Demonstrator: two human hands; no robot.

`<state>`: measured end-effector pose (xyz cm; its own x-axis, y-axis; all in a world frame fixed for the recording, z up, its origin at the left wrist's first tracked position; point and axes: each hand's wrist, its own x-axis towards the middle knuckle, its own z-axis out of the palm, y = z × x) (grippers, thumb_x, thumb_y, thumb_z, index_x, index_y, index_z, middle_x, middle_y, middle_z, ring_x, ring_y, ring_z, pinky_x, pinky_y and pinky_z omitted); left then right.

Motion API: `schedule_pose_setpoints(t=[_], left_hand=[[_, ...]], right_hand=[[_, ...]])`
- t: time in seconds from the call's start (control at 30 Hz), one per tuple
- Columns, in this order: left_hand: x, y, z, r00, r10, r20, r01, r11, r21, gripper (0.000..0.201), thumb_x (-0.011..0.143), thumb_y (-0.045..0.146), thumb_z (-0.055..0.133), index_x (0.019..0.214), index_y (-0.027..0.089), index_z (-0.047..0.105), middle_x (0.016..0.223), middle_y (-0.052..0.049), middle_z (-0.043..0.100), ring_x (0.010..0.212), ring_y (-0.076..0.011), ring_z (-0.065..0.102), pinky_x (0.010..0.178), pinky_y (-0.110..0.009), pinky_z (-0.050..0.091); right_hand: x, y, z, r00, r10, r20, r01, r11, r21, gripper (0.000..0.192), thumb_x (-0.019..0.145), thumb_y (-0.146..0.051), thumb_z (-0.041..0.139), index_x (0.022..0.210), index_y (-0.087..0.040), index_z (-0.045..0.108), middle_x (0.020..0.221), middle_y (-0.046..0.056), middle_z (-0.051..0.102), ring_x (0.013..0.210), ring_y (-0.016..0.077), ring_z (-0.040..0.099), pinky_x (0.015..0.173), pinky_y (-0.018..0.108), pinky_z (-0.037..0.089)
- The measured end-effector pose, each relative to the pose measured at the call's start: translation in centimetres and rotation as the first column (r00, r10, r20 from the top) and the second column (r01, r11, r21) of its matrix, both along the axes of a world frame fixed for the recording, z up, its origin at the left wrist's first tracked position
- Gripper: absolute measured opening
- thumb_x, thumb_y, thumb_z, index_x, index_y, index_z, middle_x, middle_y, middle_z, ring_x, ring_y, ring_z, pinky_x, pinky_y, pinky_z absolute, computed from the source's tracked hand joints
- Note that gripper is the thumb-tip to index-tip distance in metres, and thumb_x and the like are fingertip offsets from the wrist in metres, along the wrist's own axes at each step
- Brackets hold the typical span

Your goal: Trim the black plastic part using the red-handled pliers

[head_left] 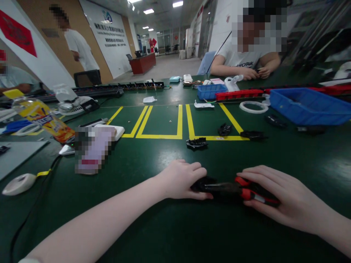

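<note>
left hand (184, 179) pins black part (201, 182); right hand (270, 193) grips pliers (241, 190).

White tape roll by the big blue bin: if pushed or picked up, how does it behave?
The white tape roll lies flat on the green table, so a push would probably slide it, not roll it. It looks thin and hollow, so likely light. Stood on edge, it would probably roll. The big blue bin beside it could stop it.

Just beyond the hands, three small black parts (196, 143) lie along the yellow tape lines (160, 136). Farther out to the right sits a large blue bin (307, 106), with a white ring (253, 106) beside it. Off to the left lies a yellow snack packet (45, 120).
</note>
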<state>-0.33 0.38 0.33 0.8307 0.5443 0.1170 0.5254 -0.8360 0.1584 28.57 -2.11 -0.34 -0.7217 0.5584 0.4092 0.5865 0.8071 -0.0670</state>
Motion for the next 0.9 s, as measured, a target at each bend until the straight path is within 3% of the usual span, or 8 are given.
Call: schedule_pose_setpoints(t=[0.33, 0.53, 0.9], left_hand=[[-0.01, -0.16, 0.28, 1.000, 0.006, -0.008, -0.006, 1.000, -0.009, 0.038, 0.088, 0.056, 0.049, 0.098, 0.019, 0.051, 0.090, 0.000, 0.059, 0.067, -0.0139, 0.055, 0.060, -0.027, 0.039], [-0.04, -0.26, 0.24, 1.000, 0.025, -0.010, -0.026, 0.999, -0.026, 0.040, 0.088, 0.058, 0.046, 0.096, 0.019, 0.052, 0.087, 0.001, 0.059, 0.066, -0.0148, 0.054, 0.060, -0.028, 0.039], [-0.11, -0.30, 0.06, 0.999, 0.040, 0.020, -0.038, 0.997, -0.071, 0.039, 0.088, 0.059, 0.047, 0.090, 0.020, 0.051, 0.081, 0.001, 0.058, 0.062, -0.0129, 0.052, 0.058, -0.026, 0.037]], right_hand=[[-0.44, -0.22, 0.10, 1.000, 0.018, -0.021, -0.018, 1.000, 0.007, 0.038, 0.083, -0.035, 0.058, 0.117, -0.019, 0.053, 0.101, 0.010, 0.066, 0.088, 0.0236, 0.064, 0.070, 0.035, 0.055], [-0.35, 0.08, 0.35, 0.999, 0.028, 0.034, -0.030, 0.997, 0.073, 0.040, 0.081, -0.038, 0.061, 0.114, -0.018, 0.053, 0.098, 0.009, 0.068, 0.089, 0.0246, 0.065, 0.089, 0.046, 0.047], [-0.32, -0.08, 0.52, 1.000, 0.000, -0.003, 0.000, 1.000, -0.003, 0.039, 0.081, -0.038, 0.060, 0.113, -0.018, 0.051, 0.098, 0.008, 0.067, 0.089, 0.0233, 0.065, 0.093, 0.048, 0.043]])
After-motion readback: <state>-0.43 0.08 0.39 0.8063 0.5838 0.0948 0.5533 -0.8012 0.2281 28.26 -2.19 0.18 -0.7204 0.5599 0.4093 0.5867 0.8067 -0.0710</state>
